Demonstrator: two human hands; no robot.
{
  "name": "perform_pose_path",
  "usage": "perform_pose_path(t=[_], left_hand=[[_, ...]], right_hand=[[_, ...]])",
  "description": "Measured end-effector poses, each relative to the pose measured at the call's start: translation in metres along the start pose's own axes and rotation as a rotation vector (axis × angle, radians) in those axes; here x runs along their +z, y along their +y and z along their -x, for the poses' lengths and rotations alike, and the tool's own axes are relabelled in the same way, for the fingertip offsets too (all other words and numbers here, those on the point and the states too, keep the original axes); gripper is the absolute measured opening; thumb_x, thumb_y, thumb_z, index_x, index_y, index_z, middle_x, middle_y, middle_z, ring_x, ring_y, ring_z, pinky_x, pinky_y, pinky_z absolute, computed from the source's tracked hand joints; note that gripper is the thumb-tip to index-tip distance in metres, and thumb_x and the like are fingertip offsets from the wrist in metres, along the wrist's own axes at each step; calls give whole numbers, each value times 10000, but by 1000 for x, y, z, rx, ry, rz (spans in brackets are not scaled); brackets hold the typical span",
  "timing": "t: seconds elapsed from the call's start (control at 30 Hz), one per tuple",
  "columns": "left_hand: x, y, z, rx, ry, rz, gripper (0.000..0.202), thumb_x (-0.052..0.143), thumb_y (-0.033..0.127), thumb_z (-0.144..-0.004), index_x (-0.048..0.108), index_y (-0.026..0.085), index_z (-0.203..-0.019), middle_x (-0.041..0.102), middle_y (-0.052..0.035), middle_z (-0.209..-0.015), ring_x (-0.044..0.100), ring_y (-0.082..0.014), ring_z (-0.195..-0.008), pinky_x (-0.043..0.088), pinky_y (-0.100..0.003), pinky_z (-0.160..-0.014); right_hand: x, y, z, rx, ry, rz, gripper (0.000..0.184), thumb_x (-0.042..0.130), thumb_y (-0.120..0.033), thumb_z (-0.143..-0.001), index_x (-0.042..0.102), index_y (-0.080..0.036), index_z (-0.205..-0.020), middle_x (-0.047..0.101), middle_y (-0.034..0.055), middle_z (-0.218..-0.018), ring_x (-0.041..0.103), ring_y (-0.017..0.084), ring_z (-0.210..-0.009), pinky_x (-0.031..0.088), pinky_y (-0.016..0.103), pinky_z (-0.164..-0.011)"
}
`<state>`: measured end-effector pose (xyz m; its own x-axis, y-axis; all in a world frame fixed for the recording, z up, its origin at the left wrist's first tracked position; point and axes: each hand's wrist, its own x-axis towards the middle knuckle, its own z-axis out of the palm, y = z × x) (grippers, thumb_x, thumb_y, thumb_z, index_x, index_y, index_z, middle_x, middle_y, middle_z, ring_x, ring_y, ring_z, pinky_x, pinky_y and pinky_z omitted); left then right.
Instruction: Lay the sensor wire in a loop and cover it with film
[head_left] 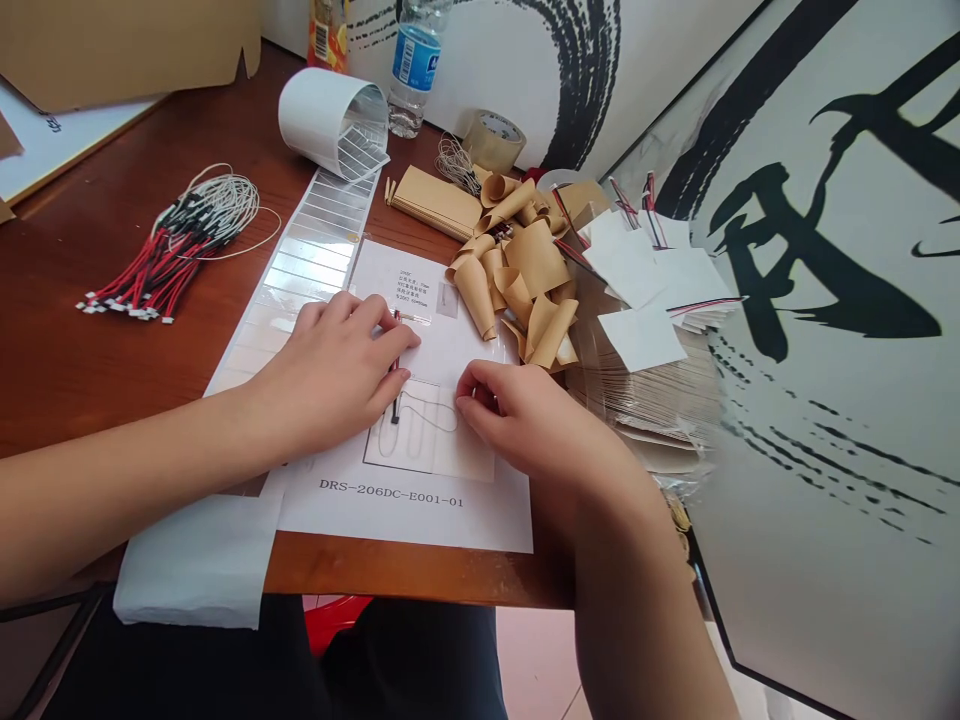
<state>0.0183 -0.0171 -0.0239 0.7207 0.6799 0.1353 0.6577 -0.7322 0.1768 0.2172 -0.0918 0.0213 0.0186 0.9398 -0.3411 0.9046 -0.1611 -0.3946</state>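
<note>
Thin white wire (456, 420) is pinched by right hand (525, 415).
Red-and-black leads (397, 364) are touched by left hand (334, 355), fingers spread.

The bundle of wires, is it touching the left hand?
Apart. The head view shows bare table and white strip between the bundle of wires and the left hand.

your table (67, 370) is red-brown | your sheet (480, 520) is white with black lettering | your wire bundle (193, 232) is red, black and white | your paper curls (536, 255) are tan | your wall panel (840, 430) is white with black brushstrokes
</note>
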Motion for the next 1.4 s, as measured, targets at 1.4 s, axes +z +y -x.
perform_pose_path(t=[1.4], left_hand=[[1,2,1,25,10,-42,460,385,356,-1024,664,214,-1361,621,-175,-1284,527,-389,-1199,453,-601,-1012]], right_hand=[[12,-9,2,-363,25,-158,218,571,34,-814,644,-169,-844,622,34,-928,549,124,-723,444,250,-676]])
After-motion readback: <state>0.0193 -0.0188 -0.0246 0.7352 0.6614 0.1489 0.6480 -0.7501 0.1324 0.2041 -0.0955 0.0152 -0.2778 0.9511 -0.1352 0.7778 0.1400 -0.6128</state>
